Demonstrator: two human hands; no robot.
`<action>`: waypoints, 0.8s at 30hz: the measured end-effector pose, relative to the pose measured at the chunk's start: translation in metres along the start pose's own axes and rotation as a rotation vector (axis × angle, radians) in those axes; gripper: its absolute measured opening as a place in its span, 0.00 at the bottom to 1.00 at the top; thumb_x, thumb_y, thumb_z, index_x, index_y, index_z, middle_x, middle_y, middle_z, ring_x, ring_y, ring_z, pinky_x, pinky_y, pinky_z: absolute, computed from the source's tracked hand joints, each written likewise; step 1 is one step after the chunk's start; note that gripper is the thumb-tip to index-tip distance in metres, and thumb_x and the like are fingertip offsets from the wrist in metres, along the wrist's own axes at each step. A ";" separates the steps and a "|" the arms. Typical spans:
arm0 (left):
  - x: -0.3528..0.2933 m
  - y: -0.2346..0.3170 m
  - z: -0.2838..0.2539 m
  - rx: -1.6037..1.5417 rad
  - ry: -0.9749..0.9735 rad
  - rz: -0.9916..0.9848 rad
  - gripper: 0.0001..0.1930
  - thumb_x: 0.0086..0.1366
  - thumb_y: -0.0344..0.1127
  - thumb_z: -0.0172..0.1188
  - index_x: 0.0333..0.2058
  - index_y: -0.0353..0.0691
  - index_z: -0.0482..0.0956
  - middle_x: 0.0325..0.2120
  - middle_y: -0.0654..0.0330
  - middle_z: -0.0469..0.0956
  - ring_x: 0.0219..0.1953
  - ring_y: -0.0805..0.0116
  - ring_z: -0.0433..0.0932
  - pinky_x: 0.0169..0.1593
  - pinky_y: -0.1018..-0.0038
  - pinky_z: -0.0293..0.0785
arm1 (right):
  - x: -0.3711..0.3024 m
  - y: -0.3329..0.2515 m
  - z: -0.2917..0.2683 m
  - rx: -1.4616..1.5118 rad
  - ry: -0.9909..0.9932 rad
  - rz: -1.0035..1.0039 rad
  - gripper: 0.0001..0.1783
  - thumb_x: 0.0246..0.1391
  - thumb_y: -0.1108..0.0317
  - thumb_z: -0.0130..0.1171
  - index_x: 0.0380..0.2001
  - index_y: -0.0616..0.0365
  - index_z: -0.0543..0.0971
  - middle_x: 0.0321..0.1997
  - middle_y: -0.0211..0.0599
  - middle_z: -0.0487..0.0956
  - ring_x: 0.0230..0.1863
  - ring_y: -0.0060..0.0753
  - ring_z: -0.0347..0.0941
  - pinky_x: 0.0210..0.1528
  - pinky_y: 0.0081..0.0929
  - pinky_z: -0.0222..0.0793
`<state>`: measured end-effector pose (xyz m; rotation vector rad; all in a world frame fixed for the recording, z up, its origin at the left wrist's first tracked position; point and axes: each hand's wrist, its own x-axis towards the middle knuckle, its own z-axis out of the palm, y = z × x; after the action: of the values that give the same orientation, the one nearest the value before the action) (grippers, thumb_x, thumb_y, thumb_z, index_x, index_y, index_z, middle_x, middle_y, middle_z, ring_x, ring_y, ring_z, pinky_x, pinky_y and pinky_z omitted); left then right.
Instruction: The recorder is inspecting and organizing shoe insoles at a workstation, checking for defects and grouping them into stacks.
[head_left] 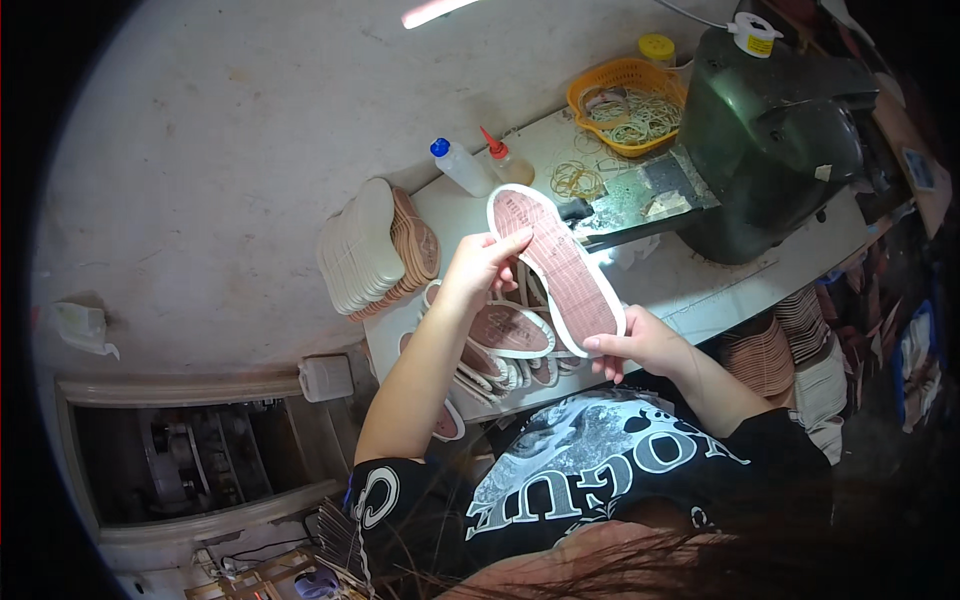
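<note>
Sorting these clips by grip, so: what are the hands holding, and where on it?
Both hands hold one pink insole with a white rim. The left hand grips its long edge near the upper end; the right hand pinches the lower end with its fingers.

I sat at a white worktable (700, 285), and everything else lay around it. Beyond its far edge a pale, scuffed wall (230, 130) filled most of my view, with a lit tube lamp (432, 11) high above the table. On the table's right end stood a dark green machine (775, 140), and light fell brightly on the tabletop at the machine's foot. Left of the table a small white box (326, 377) hung on the wall, and below that box a grey frame (190, 460) opened onto dark machinery. Right of the table the room was dim.
</note>
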<state>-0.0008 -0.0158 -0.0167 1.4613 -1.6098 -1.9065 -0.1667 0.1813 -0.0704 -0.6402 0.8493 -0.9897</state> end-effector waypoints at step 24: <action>0.103 0.081 -0.017 1.016 -0.799 0.806 0.25 0.46 0.51 0.72 0.39 0.42 0.81 0.40 0.59 0.77 0.53 0.61 0.70 0.56 0.62 0.63 | 0.071 -0.033 0.030 0.213 0.401 -0.181 0.18 0.59 0.58 0.58 0.32 0.66 0.78 0.24 0.39 0.80 0.20 0.23 0.75 0.24 0.17 0.72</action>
<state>-0.0669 -0.1287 0.0003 -0.0623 -3.1242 -1.1942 -0.1361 0.1056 -0.0510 -0.3421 1.0298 -1.3814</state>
